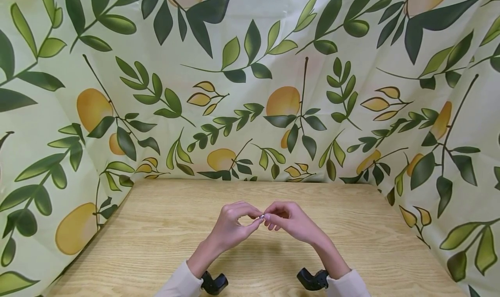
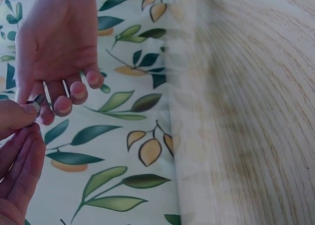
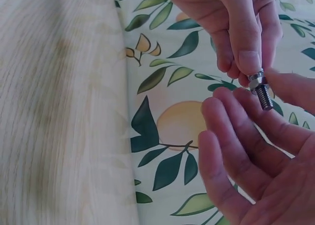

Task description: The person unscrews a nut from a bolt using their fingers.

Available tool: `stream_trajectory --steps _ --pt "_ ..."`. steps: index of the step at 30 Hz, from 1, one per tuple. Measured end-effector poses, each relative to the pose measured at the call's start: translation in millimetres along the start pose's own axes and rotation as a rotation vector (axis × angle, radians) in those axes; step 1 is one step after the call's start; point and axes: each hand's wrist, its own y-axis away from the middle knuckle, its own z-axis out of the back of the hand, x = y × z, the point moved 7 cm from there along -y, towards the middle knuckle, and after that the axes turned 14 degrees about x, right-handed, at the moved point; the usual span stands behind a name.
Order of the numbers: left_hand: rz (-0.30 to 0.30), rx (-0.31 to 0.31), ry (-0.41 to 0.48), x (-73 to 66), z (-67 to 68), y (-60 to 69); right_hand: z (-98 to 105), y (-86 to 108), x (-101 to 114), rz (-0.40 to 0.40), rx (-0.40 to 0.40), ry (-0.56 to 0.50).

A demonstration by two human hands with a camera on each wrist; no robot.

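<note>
A small silver bolt (image 3: 265,98) with a hex nut (image 3: 256,83) on it sits between the two hands, its threaded end pointing down in the right wrist view. My left hand (image 1: 233,226) pinches the bolt's head end between thumb and fingertips. From the other side, my right hand (image 1: 294,223) grips at the nut with thumb and index finger, its other fingers loosely extended below. In the left wrist view the metal piece (image 2: 36,104) is partly covered by the left thumb. Both hands are held above the table.
A light wood-grain table (image 1: 164,214) lies under the hands. Cloth printed with leaves and fruit (image 1: 242,93) stands around its back and sides. Black wrist devices (image 1: 214,284) are at both wrists, beside pale sleeves (image 1: 181,282).
</note>
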Motion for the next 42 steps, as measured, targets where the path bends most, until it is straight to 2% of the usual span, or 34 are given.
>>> stream_trajectory --steps 27,42 --pt "0.02 0.003 0.002 0.6 -1.2 0.9 1.2 0.0 -2.4 -0.014 -0.009 0.021" --pt "0.009 0.0 0.003 0.9 -0.9 1.7 1.0 -0.9 -3.7 -0.02 0.0 0.03"
